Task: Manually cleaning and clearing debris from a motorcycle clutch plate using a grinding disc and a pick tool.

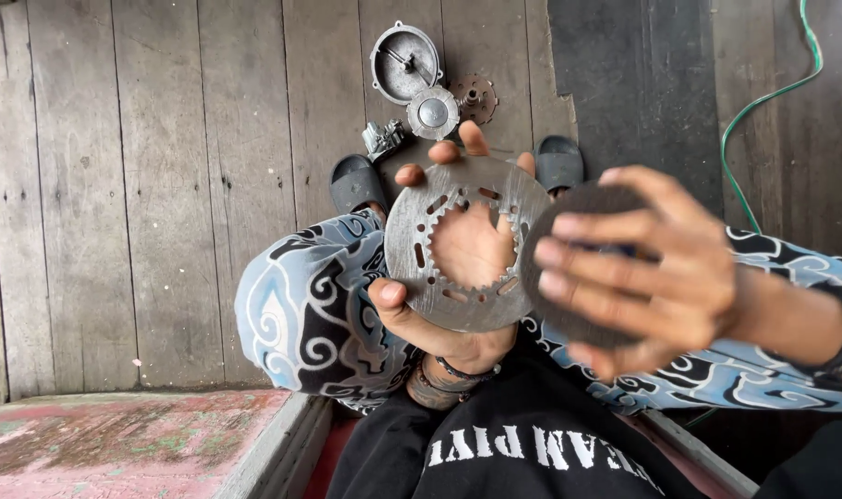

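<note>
At the centre of the frame the left hand holds up a flat, round, grey steel plate with a toothed inner ring and slotted cut-outs, thumb on its lower left rim and fingertips curling over the top edge; the palm shows through the central opening. Just to the right, the right hand has its fingers clamped over a dark, round abrasive pad, which presses against the plate's right rim (its edge overlaps the metal there).

Beneath both hands lie legs in blue, black and white patterned cloth, and a black garment with white lettering fills the lower middle. In the upper middle, on the weathered grey wooden floorboards, lie a round grey metal cover, a smaller round silver disc part and a small rusty toothed gear, close together. Two dark sandals peek out just below them. A green cable runs down the upper right.
</note>
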